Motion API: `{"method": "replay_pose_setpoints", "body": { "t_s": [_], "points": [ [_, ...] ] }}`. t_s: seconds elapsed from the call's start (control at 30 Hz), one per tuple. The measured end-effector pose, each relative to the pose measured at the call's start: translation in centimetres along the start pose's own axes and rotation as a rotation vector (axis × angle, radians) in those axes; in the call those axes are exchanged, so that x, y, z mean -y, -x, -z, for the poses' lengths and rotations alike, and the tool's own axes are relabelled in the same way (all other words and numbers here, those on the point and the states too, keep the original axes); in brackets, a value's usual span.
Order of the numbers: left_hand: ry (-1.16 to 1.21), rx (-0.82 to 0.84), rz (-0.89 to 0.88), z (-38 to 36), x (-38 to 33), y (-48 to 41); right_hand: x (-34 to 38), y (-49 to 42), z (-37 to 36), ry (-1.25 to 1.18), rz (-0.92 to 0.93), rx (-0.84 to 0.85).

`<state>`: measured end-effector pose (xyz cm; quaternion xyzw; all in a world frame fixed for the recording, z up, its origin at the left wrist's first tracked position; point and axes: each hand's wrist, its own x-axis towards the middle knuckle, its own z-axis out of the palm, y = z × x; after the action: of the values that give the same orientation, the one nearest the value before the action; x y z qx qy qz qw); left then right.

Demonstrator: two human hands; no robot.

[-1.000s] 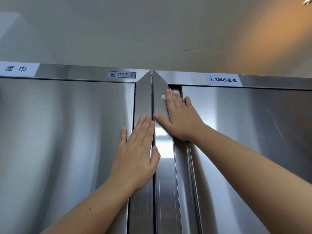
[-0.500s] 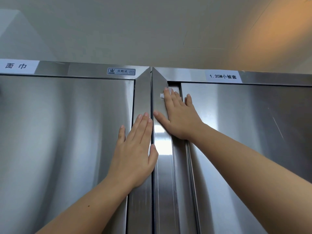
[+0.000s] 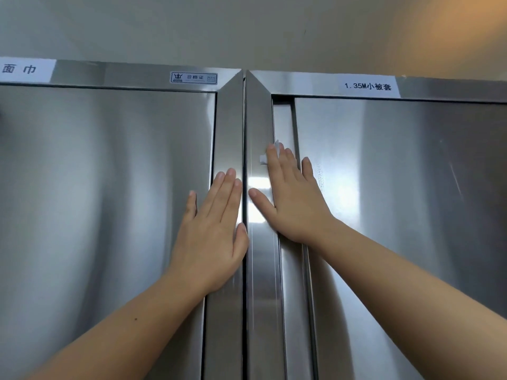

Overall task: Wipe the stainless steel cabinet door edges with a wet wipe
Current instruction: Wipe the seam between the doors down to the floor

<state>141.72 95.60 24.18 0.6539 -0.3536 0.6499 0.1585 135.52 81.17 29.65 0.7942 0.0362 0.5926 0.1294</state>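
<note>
Two stainless steel cabinets stand side by side, meeting at a narrow dark seam. My right hand point(image 3: 292, 196) lies flat with straight fingers on the left frame edge point(image 3: 260, 270) of the right cabinet door point(image 3: 397, 215), pressing a white wet wipe point(image 3: 265, 157) against the steel. Only small bits of the wipe show beside and above my fingertips. My left hand point(image 3: 216, 234) rests flat and open on the right frame edge point(image 3: 227, 127) of the left cabinet door point(image 3: 104, 201), its thumb next to the seam.
White paper labels sit on the top rails: one at the far left point(image 3: 26, 69) and one on the right cabinet point(image 3: 367, 85). A small printed sticker point(image 3: 193, 77) is near the left cabinet's top corner. Ceiling and wall show above.
My right hand with the wipe has slid down the frame edge, away from the top corner of the right door. My left hand stays flat in about the same place.
</note>
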Motion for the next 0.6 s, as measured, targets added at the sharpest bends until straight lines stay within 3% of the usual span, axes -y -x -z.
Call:
{"method": "replay_pose_setpoints", "body": {
  "t_s": [0.6],
  "points": [
    [-0.003,0.009,0.012,-0.7,-2.8,7.6,2.6,8.8,-2.0,-0.082,-0.029,0.018]
  ]
}}
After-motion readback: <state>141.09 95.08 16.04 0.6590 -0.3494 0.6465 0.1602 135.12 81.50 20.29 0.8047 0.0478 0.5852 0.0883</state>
